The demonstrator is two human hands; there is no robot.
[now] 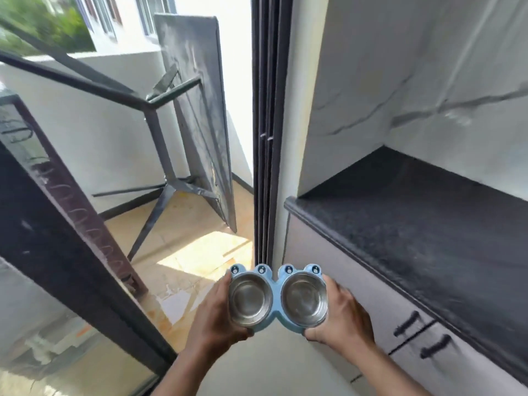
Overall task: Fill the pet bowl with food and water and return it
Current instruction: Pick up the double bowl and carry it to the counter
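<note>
Holding: both hands carry a blue double pet bowl [276, 295] in mid-air, low in the head view, over the floor by a doorway.
Left hand: the left hand [215, 315] grips the bowl's left end, fingers curled round its outer edge and thumb under the near rim.
Right hand: the right hand [341, 317] grips the right end the same way, fingers wrapped along the side, thumb at the near corner.
Bowl frame: light blue plastic with four small round eye-like bumps along the far edge.
Left steel dish [251, 300]: sits in the frame's left well; shiny, with no food or water visible.
Right steel dish [304, 300]: sits in the right well; also shows only bare metal.
Counter: a dark speckled countertop [414, 218] runs along the right, well apart from the bowl, with pale cabinet fronts and black handles [407, 324] beneath.
Doorway: dark sliding door frames [267, 138] stand just beyond the bowl.
Balcony: a folded table [197, 110] leans on its side against the wall, on a sunlit tan floor [185, 241].
Left edge: a dark-framed glass door [57, 238] stands open.
</note>
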